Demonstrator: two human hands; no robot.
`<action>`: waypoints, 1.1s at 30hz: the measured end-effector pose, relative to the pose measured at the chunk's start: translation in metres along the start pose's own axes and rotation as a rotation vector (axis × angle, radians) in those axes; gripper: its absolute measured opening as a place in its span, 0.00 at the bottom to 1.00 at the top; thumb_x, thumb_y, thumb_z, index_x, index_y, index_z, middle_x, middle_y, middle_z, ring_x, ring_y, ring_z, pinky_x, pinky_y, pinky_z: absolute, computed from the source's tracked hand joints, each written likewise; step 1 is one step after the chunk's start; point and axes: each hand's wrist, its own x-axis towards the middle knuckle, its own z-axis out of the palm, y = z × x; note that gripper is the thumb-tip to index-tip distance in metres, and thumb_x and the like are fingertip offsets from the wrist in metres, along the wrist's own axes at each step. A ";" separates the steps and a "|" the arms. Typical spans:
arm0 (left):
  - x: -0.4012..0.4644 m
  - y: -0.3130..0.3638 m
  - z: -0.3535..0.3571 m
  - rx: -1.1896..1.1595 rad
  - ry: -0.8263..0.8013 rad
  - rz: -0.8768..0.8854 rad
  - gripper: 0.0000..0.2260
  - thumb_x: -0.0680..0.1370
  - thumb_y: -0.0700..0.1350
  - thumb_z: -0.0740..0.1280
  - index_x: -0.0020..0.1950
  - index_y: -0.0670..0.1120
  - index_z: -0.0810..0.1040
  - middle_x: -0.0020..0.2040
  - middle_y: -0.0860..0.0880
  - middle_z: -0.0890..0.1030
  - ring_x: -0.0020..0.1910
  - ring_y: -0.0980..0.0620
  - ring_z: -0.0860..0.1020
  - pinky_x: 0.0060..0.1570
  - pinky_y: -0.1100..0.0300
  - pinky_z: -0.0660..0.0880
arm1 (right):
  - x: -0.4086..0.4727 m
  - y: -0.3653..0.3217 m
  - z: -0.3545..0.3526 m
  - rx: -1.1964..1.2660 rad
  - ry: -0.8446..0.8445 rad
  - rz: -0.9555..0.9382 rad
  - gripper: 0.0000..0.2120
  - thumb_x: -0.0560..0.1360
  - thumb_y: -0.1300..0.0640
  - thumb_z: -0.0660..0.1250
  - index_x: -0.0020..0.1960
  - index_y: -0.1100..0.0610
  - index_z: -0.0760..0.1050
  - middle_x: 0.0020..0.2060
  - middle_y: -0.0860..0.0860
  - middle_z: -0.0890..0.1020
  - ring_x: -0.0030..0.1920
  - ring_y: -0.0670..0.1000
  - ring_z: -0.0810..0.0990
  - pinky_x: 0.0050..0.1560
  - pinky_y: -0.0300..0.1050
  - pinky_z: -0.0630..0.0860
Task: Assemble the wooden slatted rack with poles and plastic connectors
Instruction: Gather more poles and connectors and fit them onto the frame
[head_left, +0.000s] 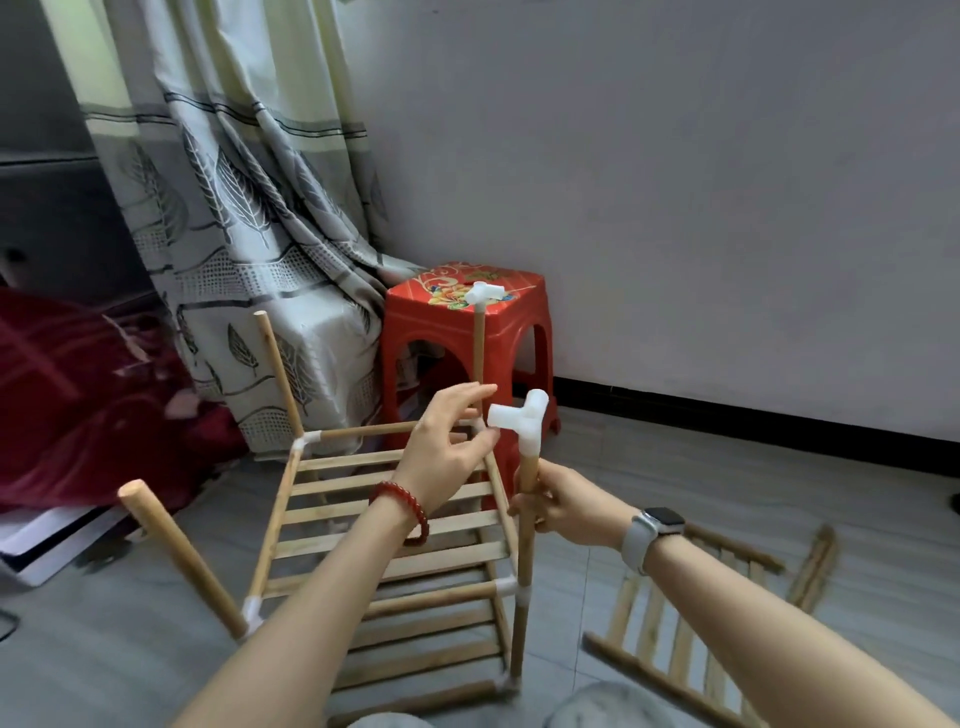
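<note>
Grasping the near-right pole (527, 499) just below its cap, the right hand (563, 506) was closed around the shaft, evidently to steady it while the connector was seated. The left hand (449, 441) was open, fingers spread, its fingertips touching or just beside one arm of the white plastic connector (522, 418) on top of that pole; whether it pressed or only aligned the piece could not be told.

The slatted rack (395, 525) stood on the floor (727, 478) with two shelf levels fitted. The far-right pole (478, 348) already carried a connector (483, 293); the far-left pole (280, 374) and near-left pole (182, 558) were bare at the top and leaned outward, so both probably needed capping and straightening.

A loose slatted panel (691, 623) lay on the floor near the rack's right side. A red stool (467, 332) stood close behind the rack's far-right corner, with a curtain (234, 234) behind the far-left corner; both could restrict reach there.
</note>
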 end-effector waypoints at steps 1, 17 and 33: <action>-0.006 -0.005 -0.002 0.008 -0.014 -0.009 0.17 0.75 0.38 0.67 0.61 0.54 0.72 0.61 0.54 0.72 0.58 0.58 0.74 0.53 0.69 0.73 | -0.002 0.001 -0.001 -0.027 -0.001 -0.007 0.12 0.78 0.61 0.60 0.43 0.45 0.68 0.41 0.45 0.79 0.47 0.48 0.80 0.47 0.42 0.79; -0.094 -0.170 -0.017 0.903 -0.587 -0.485 0.22 0.81 0.58 0.45 0.75 0.60 0.52 0.77 0.55 0.45 0.76 0.48 0.42 0.70 0.37 0.41 | 0.005 0.079 0.071 -0.103 0.024 0.260 0.04 0.81 0.58 0.56 0.50 0.56 0.68 0.45 0.50 0.74 0.44 0.47 0.73 0.38 0.32 0.67; -0.139 -0.173 -0.075 0.884 -0.414 -0.671 0.21 0.82 0.57 0.47 0.75 0.58 0.55 0.77 0.55 0.51 0.76 0.50 0.49 0.71 0.38 0.45 | 0.051 0.055 0.114 -0.176 -0.226 0.148 0.08 0.80 0.61 0.57 0.58 0.59 0.71 0.43 0.47 0.76 0.41 0.45 0.73 0.46 0.41 0.72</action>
